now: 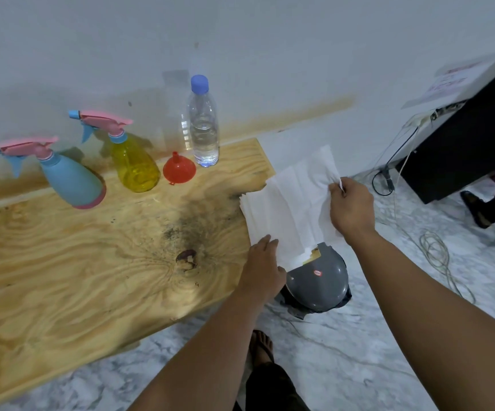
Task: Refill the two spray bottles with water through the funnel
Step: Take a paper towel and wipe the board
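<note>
Head | both hands on paper towel (293, 200) | bottles untouched

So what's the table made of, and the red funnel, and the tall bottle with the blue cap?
The table looks like bare plywood: wavy grain, a knot, dark stains, no shine. The red funnel seems to be glossy plastic, slightly see-through, moulded in one piece. The tall bottle looks like thin clear plastic, ribbed, with water visible inside, and a matte blue plastic cap.

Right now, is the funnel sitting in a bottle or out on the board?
Out. The red funnel rests mouth-down on the wooden board, spout up, between the yellow spray bottle and the capped water bottle.
</note>
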